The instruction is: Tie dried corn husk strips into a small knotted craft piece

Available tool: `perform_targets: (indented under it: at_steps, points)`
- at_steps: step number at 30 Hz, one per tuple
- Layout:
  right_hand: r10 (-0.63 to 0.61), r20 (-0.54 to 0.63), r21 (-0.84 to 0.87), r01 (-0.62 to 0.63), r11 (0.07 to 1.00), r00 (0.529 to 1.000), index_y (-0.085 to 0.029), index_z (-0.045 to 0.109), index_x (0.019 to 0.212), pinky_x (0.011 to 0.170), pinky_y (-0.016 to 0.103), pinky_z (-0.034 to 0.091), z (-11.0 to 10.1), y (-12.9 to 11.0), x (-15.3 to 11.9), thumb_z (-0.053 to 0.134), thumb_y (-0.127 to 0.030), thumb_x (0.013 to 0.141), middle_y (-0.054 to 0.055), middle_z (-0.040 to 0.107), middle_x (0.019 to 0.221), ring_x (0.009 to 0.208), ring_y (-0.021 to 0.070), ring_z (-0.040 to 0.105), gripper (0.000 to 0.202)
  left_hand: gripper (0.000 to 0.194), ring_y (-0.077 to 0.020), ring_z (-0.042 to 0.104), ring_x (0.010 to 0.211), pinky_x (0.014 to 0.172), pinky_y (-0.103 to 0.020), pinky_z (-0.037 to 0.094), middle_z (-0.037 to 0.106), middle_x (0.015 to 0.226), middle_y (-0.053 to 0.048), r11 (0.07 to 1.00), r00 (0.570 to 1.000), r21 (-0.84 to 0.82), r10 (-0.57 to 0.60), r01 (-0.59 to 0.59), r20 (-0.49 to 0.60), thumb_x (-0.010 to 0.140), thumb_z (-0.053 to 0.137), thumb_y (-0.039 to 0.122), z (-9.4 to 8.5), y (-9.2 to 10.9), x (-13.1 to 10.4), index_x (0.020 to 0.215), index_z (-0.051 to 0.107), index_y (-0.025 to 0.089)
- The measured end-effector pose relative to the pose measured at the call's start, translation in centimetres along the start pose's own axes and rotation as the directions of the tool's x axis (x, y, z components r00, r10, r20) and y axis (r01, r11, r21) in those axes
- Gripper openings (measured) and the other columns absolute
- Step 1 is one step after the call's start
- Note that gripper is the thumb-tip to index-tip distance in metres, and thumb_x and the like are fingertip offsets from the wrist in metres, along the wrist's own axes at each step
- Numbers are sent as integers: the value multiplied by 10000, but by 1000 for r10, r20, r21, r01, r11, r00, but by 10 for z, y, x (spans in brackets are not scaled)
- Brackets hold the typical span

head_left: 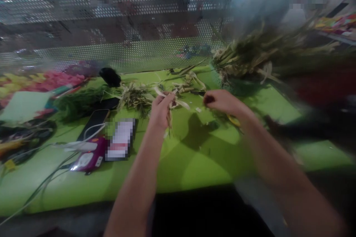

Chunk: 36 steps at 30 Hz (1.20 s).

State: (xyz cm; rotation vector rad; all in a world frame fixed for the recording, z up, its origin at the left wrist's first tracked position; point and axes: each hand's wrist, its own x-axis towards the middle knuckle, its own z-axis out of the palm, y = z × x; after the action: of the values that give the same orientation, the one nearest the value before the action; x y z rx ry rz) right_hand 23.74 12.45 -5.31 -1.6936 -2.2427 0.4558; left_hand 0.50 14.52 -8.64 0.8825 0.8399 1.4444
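My left hand [161,111] is closed around a small bunch of pale, dried plant strips [182,104]; some ends stick out to the right and below the fingers. To its right, my right hand [222,100] is curled with the fingertips together, and what it holds, if anything, is blurred. A thin dark object [197,93] lies just left of those fingertips. Behind and left of my left hand is a heap of dried plant pieces [136,94]. Small pale scraps [198,110] dot the green tabletop [191,170] between the hands.
A large bundle of dried stalks [236,57] stands at the back right. On the left are a lit phone [121,140], a dark phone [96,120], a purple device [90,155] with cables, green netting [79,103] and pink flower-like material [62,81]. A perforated metal panel [133,48] rises behind.
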Motion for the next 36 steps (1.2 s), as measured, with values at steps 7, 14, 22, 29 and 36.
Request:
perform_targets:
  at_steps: [7,14,22,29,36]
  points:
    - [25,-254,-210,-80,974,967,-217,724,1027,734,339,429,5,-8,-2,638,-172,788,117,683,1074,894,258,616,258,221,-73,576,585,597,-201,478,633,662,26,1000,1000,-11,1,-1,11,626,804,267,-4,2,3,761,662,165]
    - [119,121,-352,-69,934,986,-159,744,759,598,330,388,43,-37,-2,640,-209,719,153,711,799,767,297,660,122,253,-73,585,602,622,-204,484,648,680,19,999,996,19,-34,32,87,632,813,289,-3,3,2,795,673,156]
    - [56,164,412,-120,903,985,-183,595,738,509,238,398,24,-25,5,606,-144,720,35,708,735,539,118,565,44,219,-84,587,672,671,-212,472,692,784,-28,987,958,80,-155,140,240,665,796,251,-2,8,-5,820,693,136]
    - [-25,89,770,-53,635,996,-172,577,799,452,188,388,10,-27,-2,669,-267,760,-37,591,589,482,73,493,138,200,-84,533,669,652,-222,430,696,879,-52,966,879,198,-236,166,414,684,781,280,5,8,-15,789,679,143]
    - [-32,-42,737,53,673,999,-166,630,810,518,216,437,10,-26,-1,697,-319,753,-21,571,669,574,89,506,177,212,-105,534,657,674,-250,409,636,723,-9,951,885,291,-225,107,409,696,765,305,6,0,-14,816,677,153]
